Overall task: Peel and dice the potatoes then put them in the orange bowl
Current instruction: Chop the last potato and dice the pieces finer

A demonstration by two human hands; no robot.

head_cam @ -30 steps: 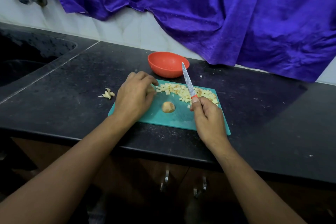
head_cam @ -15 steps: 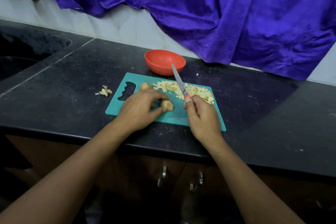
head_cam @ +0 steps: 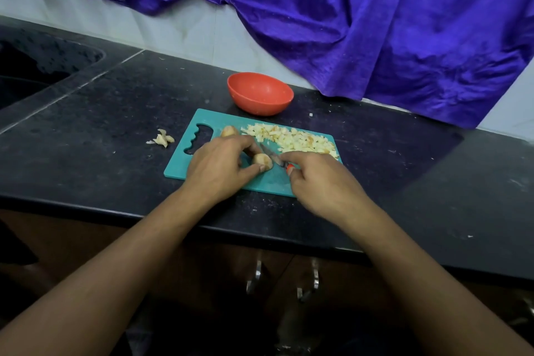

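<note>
Left hand (head_cam: 219,166): fingers and thumb curled round a small potato piece (head_cam: 262,161), pinning it to the teal cutting board (head_cam: 180,166) near the board's middle. Skin still on part of the piece, as far as the view shows.

Right hand (head_cam: 320,179): clenched on the orange handle of a knife (head_cam: 270,153), forefinger stretched along the top. Blade runs away from the hand, low over the board, just right of the held piece. Blade blurred; cannot tell whether the edge touches the potato.

Behind the left hand's fingers, a second potato piece (head_cam: 229,131) lies on the board near the handle cut-out. Right of it, a long heap of diced potato (head_cam: 291,140) covers the far right part of the board.

Orange bowl (head_cam: 260,92): upright on the black tabletop (head_cam: 86,139), just beyond the board's far edge.

Left of the board, apart from it, a small clump of peel scraps (head_cam: 163,139) on the tabletop.

Far left, a dark sink (head_cam: 34,66) set into the tabletop. Purple cloth (head_cam: 375,23) hangs over the pale wall behind. Two metal cabinet handles (head_cam: 257,274) below the front edge.
</note>
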